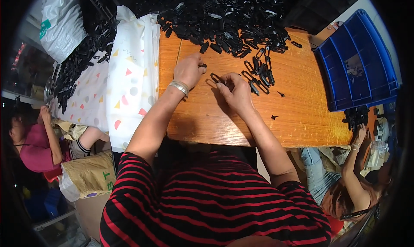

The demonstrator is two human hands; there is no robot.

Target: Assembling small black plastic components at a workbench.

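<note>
Over the wooden table, my left hand pinches a small dark piece between thumb and fingers; most of it is hidden. To its right, my right hand grips one end of a black oblong plastic frame, which points up and left toward the left hand. The two hands are a short distance apart. Just beyond the right hand lies a loose group of similar black frames. Two tiny dark bits rest on the wood farther right.
A large heap of black plastic parts covers the table's far side. Patterned white sheeting borders it on the left, a blue divided crate on the right. Co-workers sit at the left and right. A white bag stands far left.
</note>
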